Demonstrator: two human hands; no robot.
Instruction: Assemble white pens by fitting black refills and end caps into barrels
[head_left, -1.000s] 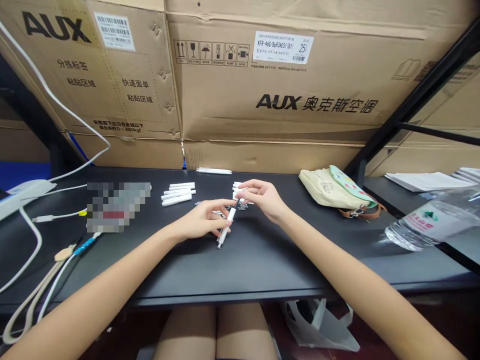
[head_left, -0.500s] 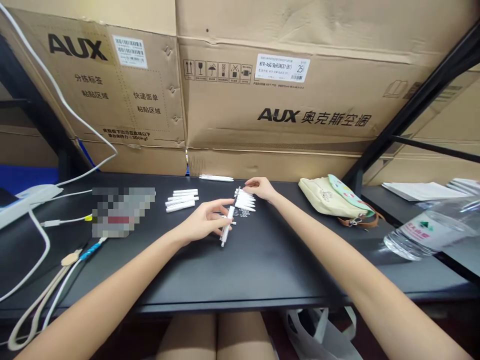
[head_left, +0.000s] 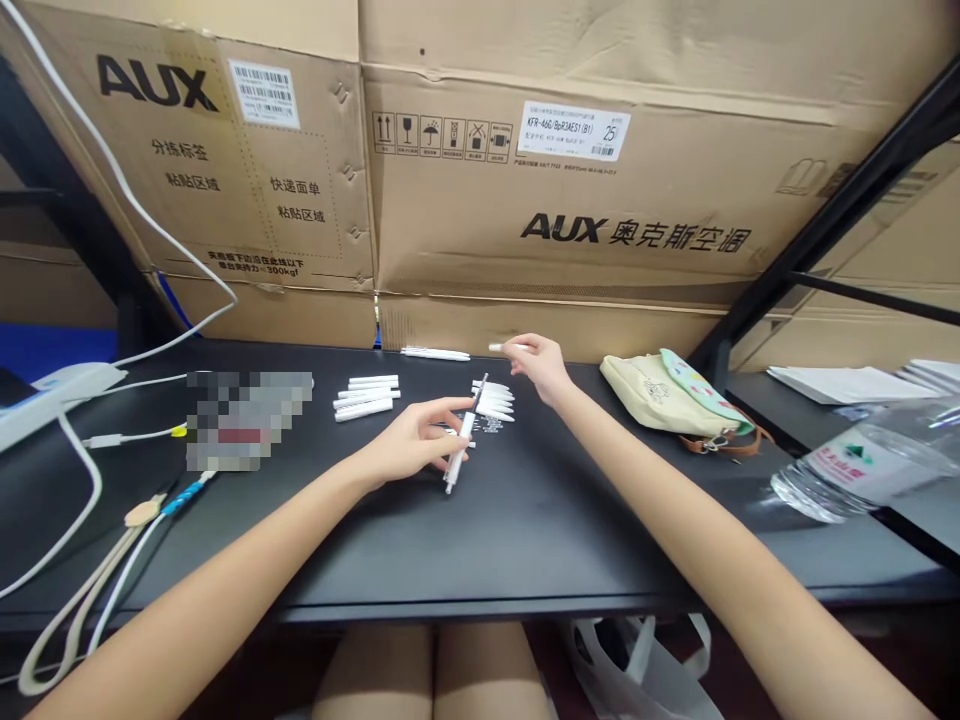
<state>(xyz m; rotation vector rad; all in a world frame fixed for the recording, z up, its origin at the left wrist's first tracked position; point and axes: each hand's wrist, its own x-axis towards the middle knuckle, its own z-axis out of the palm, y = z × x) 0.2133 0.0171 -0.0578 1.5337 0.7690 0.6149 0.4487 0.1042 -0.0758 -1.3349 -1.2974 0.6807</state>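
left grip: the left grip (head_left: 409, 443) is curled partly closed, its fingers wrapped about a slim white pen-like stick (head_left: 460, 452) that tilts across them; whether the stick's dark tip touches the counter (head_left: 525, 540) cannot be told.
right grip: the right grip (head_left: 538, 366) is almost closed, with thumb and fingertips pinching a short white stick (head_left: 504, 347) held up off the counter.
things: a fan of white sticks (head_left: 493, 400) lies just below and left of the right grip, close beyond the left grip's fingers. a row of white sticks (head_left: 365, 397) lies beyond and left of the left grip, and a lone white bundle (head_left: 435, 354) lies farther out, between both grips.
handling: the sticks look light, stiff and smooth, so they may roll or slip; the middle of the barrel seems the surest hold.
rest: beyond the grips stand aux cardboard boxes (head_left: 555, 200). right of the right grip sit a canvas bag (head_left: 667, 400) and a water bottle (head_left: 862, 465).
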